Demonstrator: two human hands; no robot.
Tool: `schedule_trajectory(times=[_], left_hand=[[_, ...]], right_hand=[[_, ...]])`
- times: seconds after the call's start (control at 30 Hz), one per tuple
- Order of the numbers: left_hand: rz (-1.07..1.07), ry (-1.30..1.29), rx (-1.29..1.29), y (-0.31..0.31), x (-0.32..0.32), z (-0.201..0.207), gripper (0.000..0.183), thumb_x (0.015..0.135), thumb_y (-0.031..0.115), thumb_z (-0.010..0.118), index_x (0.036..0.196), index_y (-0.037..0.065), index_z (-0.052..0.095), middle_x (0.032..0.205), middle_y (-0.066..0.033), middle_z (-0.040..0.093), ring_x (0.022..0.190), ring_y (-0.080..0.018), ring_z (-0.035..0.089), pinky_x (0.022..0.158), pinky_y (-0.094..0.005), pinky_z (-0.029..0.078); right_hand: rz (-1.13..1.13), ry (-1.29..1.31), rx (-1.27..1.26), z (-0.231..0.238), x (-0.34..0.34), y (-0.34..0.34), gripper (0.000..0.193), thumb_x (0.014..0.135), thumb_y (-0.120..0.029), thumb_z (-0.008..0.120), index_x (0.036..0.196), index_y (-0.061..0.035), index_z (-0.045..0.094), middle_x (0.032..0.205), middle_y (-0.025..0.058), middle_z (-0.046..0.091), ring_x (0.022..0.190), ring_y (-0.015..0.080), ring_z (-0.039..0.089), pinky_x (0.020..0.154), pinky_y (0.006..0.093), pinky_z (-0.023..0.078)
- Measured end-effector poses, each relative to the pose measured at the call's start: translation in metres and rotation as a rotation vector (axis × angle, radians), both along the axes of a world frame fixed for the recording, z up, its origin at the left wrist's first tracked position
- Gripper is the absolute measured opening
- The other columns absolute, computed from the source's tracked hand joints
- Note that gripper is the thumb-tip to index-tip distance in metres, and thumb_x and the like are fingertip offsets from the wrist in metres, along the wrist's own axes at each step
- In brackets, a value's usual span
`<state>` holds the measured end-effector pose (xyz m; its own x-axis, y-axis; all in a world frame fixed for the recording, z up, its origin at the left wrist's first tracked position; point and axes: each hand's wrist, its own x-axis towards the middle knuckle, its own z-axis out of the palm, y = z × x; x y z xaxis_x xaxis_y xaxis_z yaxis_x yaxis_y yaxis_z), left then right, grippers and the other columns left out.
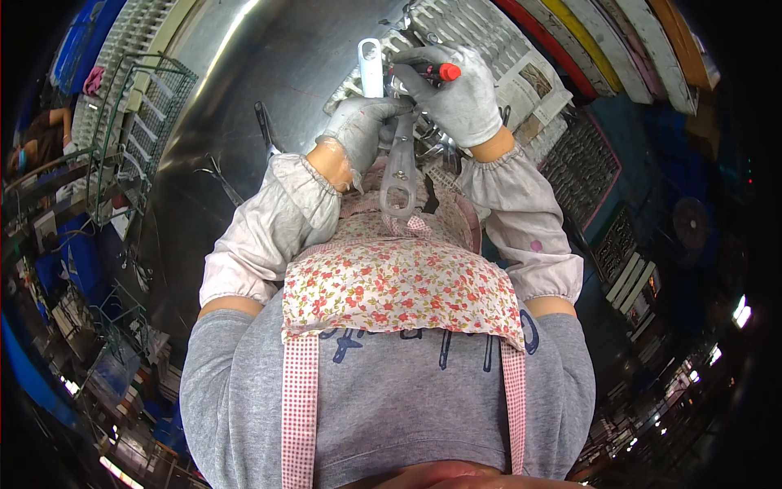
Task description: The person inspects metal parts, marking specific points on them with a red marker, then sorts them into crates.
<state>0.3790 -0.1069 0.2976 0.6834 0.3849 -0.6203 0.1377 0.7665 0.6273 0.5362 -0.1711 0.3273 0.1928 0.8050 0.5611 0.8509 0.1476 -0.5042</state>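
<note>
Both my hands wear pale grey work gloves and meet over the bench in front of my chest. My left hand point(358, 134) is closed on a grey metal handle point(399, 183) with an oval slot at its near end. A pale handle point(371, 69), also slotted, sticks out beyond the left fingers; whether the two are one piece, I cannot tell. My right hand point(464, 94) is closed around a slim red-ended tool point(449, 72), its tip hidden by the fingers close to the left thumb. More metal pieces lie partly hidden beneath the right wrist.
Left of my hands, dark-handled pieces point(265, 126) lie on the shiny metal bench point(236, 98). Rows of small metal parts point(476, 28) and a printed sheet point(533, 85) are beyond and to the right. A green wire rack point(147, 134) stands at left, near another person point(49, 134).
</note>
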Motion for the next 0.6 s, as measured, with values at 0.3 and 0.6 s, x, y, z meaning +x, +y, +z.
schedule_trajectory(times=[0.3,0.6], left_hand=[[-0.091,0.102,0.156,-0.006,0.064,-0.057,0.028,0.083,0.029,0.070,0.101,0.007,0.071,0.075,-0.0040,0.062,0.059,-0.0136,0.056,0.050,-0.0277,0.045],[-0.033,0.557,0.109,0.039,0.160,-0.189,0.019,0.083,0.025,0.074,0.080,0.007,0.067,0.058,-0.0024,0.055,0.045,-0.0166,0.050,0.040,-0.0311,0.036]], right_hand=[[-0.286,0.312,-0.163,-0.043,0.078,-0.057,0.027,0.082,-0.038,0.069,0.080,-0.0122,0.075,0.075,0.0094,0.071,0.070,0.0313,0.067,0.067,0.0393,0.053],[-0.917,0.256,-0.711,-0.214,0.272,-0.170,0.034,0.083,-0.013,0.059,0.116,-0.0229,0.064,0.095,0.0157,0.071,0.090,0.0347,0.069,0.078,0.0462,0.053]])
